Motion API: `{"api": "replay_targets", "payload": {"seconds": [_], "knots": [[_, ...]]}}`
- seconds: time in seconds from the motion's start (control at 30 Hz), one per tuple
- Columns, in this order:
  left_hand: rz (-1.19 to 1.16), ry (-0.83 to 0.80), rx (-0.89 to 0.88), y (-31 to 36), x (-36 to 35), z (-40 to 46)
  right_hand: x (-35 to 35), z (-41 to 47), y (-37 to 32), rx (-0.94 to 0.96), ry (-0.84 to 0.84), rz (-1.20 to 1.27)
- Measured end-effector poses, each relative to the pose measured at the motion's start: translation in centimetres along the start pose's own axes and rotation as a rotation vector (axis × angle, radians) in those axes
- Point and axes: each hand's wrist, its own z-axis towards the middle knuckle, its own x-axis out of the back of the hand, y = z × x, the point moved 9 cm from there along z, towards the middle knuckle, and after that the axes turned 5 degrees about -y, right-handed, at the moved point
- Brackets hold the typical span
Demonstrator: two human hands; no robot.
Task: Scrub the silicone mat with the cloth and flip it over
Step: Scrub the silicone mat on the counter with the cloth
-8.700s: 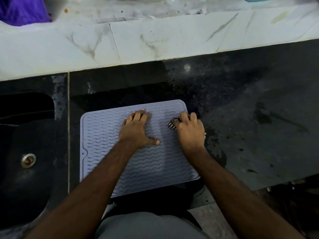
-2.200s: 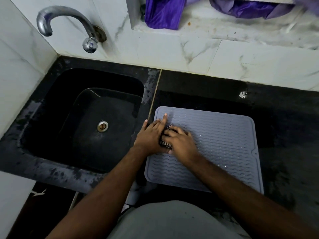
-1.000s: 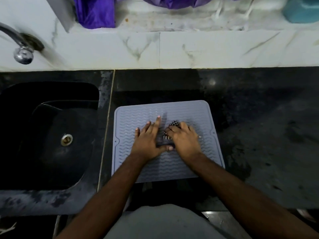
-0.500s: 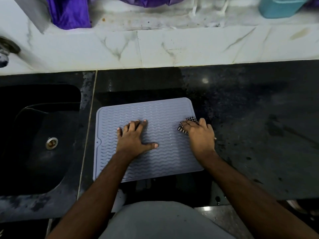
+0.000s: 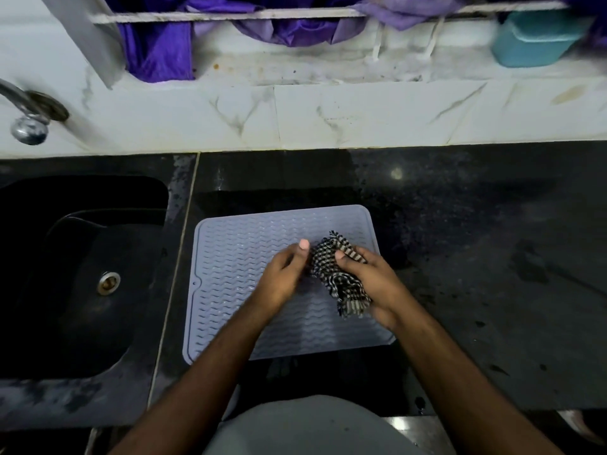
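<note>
A pale grey silicone mat [image 5: 236,254] with wavy ridges lies flat on the black counter [image 5: 476,244], right of the sink. A black-and-white checked cloth [image 5: 338,280] is lifted off the mat and held between both hands above its right half. My right hand [image 5: 374,284] grips the cloth from the right, thumb over it. My left hand [image 5: 282,274] holds the cloth's left edge with curled fingers, thumb raised.
A black sink [image 5: 75,277] with a metal drain [image 5: 108,283] sits to the left, a chrome tap [image 5: 28,116] above it. White marble backsplash [image 5: 328,116] runs behind. Purple cloth [image 5: 157,50] and a teal container [image 5: 535,37] sit on the ledge.
Both hands have left the mat's surface and come together. The cloth, pressed on the mat's right edge before, is now lifted and held by both hands.
</note>
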Motion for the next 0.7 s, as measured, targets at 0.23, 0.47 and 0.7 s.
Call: {"api": "replay_targets", "payload": {"seconds": [0.23, 0.47, 0.7], "knots": [[0.318, 0.115, -0.160, 1.6, 0.8, -0.8, 0.1, 0.0, 1.7, 0.257, 0.095, -0.303], [0.204, 0.244, -0.276, 4.7, 2.0, -1.9, -2.0, -3.2, -2.0, 0.614, 0.249, -0.835], [-0.498, 0.276, 0.053, 4.0, 3.0, -2.1, -4.9, -3.5, -2.6, 0.615, 0.079, -0.905]]}}
